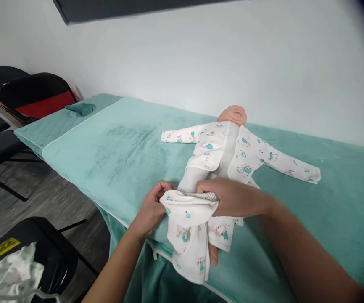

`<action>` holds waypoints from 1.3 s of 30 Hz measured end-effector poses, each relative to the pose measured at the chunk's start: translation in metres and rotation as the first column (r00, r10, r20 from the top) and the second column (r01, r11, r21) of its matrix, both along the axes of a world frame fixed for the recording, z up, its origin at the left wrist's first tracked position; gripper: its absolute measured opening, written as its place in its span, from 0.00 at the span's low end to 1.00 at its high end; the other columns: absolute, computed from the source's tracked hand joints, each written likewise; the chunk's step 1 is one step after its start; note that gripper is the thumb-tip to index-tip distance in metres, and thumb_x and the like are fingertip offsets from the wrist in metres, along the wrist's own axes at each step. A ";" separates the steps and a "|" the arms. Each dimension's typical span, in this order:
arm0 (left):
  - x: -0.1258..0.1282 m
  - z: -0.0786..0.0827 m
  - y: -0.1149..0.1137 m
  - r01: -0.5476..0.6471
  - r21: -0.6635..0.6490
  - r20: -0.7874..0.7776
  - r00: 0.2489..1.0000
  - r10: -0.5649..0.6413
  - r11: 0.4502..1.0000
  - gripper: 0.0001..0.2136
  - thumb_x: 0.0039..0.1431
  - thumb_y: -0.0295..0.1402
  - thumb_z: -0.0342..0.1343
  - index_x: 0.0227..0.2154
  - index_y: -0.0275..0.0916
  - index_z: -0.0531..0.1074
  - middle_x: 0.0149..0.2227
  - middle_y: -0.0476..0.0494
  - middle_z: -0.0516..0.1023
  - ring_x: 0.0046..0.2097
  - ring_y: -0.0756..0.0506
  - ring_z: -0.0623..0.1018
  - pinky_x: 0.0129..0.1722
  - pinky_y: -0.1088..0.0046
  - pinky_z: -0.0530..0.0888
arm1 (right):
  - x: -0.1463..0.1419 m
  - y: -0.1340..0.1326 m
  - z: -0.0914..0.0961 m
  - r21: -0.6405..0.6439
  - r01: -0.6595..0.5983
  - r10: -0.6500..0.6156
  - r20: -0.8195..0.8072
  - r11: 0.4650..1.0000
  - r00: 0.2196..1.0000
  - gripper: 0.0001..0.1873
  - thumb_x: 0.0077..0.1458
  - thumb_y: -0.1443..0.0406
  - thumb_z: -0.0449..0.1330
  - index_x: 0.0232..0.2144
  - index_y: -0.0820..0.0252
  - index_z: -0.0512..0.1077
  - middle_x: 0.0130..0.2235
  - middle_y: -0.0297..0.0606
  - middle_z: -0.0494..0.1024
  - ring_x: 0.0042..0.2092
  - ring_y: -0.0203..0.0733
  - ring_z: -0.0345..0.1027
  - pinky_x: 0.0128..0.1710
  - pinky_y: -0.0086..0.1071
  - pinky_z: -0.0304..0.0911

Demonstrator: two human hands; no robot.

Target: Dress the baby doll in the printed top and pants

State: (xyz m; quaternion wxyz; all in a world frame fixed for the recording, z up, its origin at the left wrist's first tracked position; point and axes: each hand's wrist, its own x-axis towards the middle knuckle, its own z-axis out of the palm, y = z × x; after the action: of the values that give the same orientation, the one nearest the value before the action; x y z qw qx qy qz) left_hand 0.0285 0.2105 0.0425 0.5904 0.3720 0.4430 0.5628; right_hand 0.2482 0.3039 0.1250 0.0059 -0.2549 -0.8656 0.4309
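A baby doll (232, 114) lies on its back on a green bed cover, head toward the wall. Its white printed jacket (207, 145) hangs unfastened down the front, sleeves spread to both sides, over a pale grey body. White baby pants (186, 235) with a matching print are bunched around the doll's legs. My left hand (153, 206) pinches the waistband at its left side. On the other side, my right hand (232, 195) grips the waistband, its fingertips partly hidden by cloth. A skin-coloured foot (213, 255) pokes out of one pant leg; the other leg's hem hangs near the bed edge.
The padded bed (112, 139) runs along a white wall (201, 63), with a face hole (81, 109) at its far left end. Black-and-red chairs (40, 97) stand left. A nearer black chair (52, 252) holds crumpled white cloth (11, 271).
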 end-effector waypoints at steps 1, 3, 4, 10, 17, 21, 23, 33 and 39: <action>-0.001 -0.001 0.004 -0.016 0.020 -0.053 0.998 0.017 1.000 0.16 0.44 0.26 0.68 0.33 0.39 0.66 0.34 0.54 0.68 0.32 0.54 0.67 0.31 0.81 0.65 | 0.000 -0.001 -0.001 0.023 -0.002 0.002 0.007 1.000 1.000 0.14 0.56 0.54 0.60 0.30 0.57 0.65 0.30 0.29 0.71 0.31 0.34 0.61 0.27 0.29 0.50; -0.001 -0.002 0.010 -0.039 0.054 -0.172 0.984 0.047 0.998 0.14 0.47 0.27 0.66 0.33 0.39 0.66 0.34 0.53 0.69 0.34 0.53 0.67 0.32 0.80 0.65 | 0.000 -0.003 -0.003 0.079 0.001 -0.002 0.007 0.997 1.000 0.13 0.58 0.55 0.58 0.29 0.57 0.63 0.29 0.29 0.70 0.30 0.34 0.61 0.27 0.29 0.49; 0.000 -0.002 0.012 -0.052 0.075 -0.228 0.971 0.068 0.996 0.13 0.48 0.27 0.65 0.34 0.39 0.66 0.35 0.53 0.69 0.34 0.53 0.68 0.33 0.79 0.65 | 0.000 -0.005 -0.004 0.112 0.008 -0.009 0.004 0.994 1.000 0.13 0.58 0.57 0.57 0.28 0.57 0.62 0.29 0.29 0.70 0.29 0.33 0.60 0.27 0.30 0.48; 0.009 -0.002 0.026 -0.198 0.193 -0.313 0.916 0.252 0.961 0.11 0.49 0.25 0.59 0.36 0.40 0.67 0.37 0.51 0.72 0.37 0.50 0.71 0.37 0.75 0.68 | -0.003 -0.012 -0.006 0.287 0.143 -0.151 0.005 0.947 0.989 0.15 0.61 0.61 0.52 0.25 0.57 0.53 0.24 0.30 0.65 0.26 0.33 0.55 0.25 0.33 0.42; 0.021 0.002 0.059 -0.204 0.273 -0.257 0.926 0.276 0.940 0.09 0.50 0.27 0.59 0.35 0.39 0.67 0.39 0.47 0.77 0.40 0.48 0.75 0.42 0.71 0.70 | -0.007 -0.014 -0.007 0.390 0.220 -0.269 0.074 0.894 0.960 0.07 0.56 0.67 0.53 0.30 0.56 0.56 0.27 0.33 0.67 0.27 0.36 0.57 0.26 0.34 0.41; 0.025 0.005 0.082 -0.208 0.263 -0.315 0.904 0.288 0.942 0.08 0.49 0.27 0.58 0.35 0.38 0.69 0.36 0.48 0.76 0.38 0.49 0.73 0.41 0.72 0.69 | -0.005 -0.017 -0.005 0.537 0.190 -0.299 0.124 0.822 0.946 0.08 0.52 0.72 0.52 0.32 0.56 0.57 0.26 0.32 0.65 0.25 0.36 0.52 0.26 0.34 0.38; 0.027 0.008 0.092 -0.224 0.238 -0.376 0.876 0.303 0.945 0.07 0.49 0.27 0.56 0.34 0.37 0.69 0.33 0.50 0.73 0.35 0.50 0.71 0.37 0.74 0.68 | -0.005 -0.015 -0.004 0.591 0.191 -0.338 0.148 0.784 0.929 0.08 0.50 0.72 0.52 0.31 0.56 0.56 0.24 0.30 0.64 0.23 0.35 0.49 0.26 0.34 0.37; 0.015 0.007 0.058 -0.305 0.084 -0.513 0.803 0.304 0.949 0.10 0.57 0.39 0.58 0.32 0.40 0.65 0.30 0.53 0.69 0.31 0.51 0.67 0.31 0.76 0.64 | -0.003 0.007 -0.009 0.379 0.478 -0.508 -0.024 0.793 0.861 0.05 0.50 0.67 0.52 0.32 0.54 0.59 0.25 0.30 0.66 0.28 0.39 0.60 0.27 0.31 0.44; 0.012 0.007 0.018 0.068 0.055 -0.668 0.744 -0.014 0.996 0.17 0.65 0.46 0.49 0.25 0.39 0.63 0.25 0.52 0.65 0.30 0.50 0.65 0.30 0.74 0.62 | -0.007 0.011 -0.014 0.357 0.538 -0.552 -0.073 0.763 0.831 0.05 0.50 0.68 0.52 0.33 0.54 0.62 0.26 0.31 0.68 0.29 0.38 0.61 0.29 0.31 0.46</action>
State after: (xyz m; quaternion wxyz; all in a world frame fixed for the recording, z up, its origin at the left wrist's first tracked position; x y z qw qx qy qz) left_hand 0.0405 0.2289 0.0499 0.3911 0.5801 0.5946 0.3962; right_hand 0.2411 0.3148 0.1115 0.1620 -0.4974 -0.8183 0.2383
